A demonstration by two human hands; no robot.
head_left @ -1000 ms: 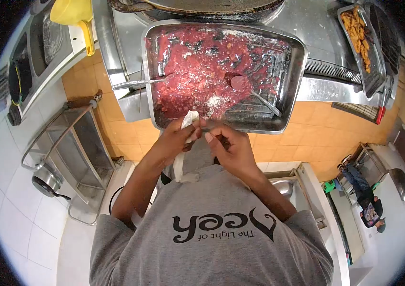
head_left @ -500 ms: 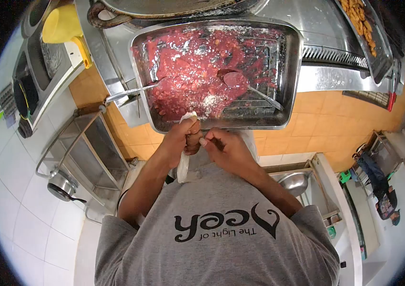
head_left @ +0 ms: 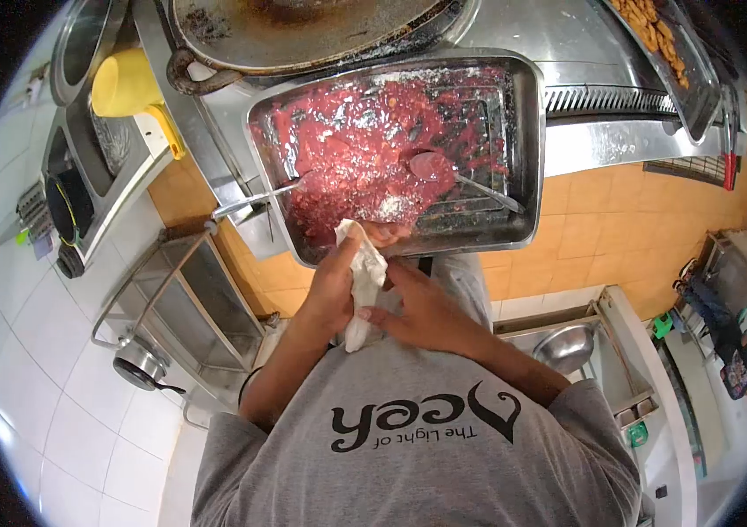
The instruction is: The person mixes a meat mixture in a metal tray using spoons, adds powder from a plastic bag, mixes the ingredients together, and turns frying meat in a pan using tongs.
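At the near edge of the metal tray (head_left: 527,202), my left hand (head_left: 334,277) is closed on a limp white cloth (head_left: 366,268). Its thumb lies over the upper part and some fingertips show beyond the cloth, over the tray rim. My right hand (head_left: 422,307) grips the cloth from the other side, thumb pressed on its lower part and fingers partly hidden behind. The tray holds a wet, chunky red mixture (head_left: 347,149) with white powdery patches. A red-coated spoon (head_left: 432,165) rests in it on the right, and another metal utensil (head_left: 259,198) leans over the left rim.
Behind the tray stands a large, stained wok (head_left: 303,35). A yellow dipper (head_left: 123,83) is at the left. Brown food pieces fill a tray (head_left: 699,114) at upper right. A metal bowl (head_left: 564,350) sits at lower right, and another person (head_left: 725,338) is farther off.
The white cloth, bunched in my left fist before, now hangs stretched out between both hands. My right hand has moved down and closed on its lower part. The view has shifted slightly.
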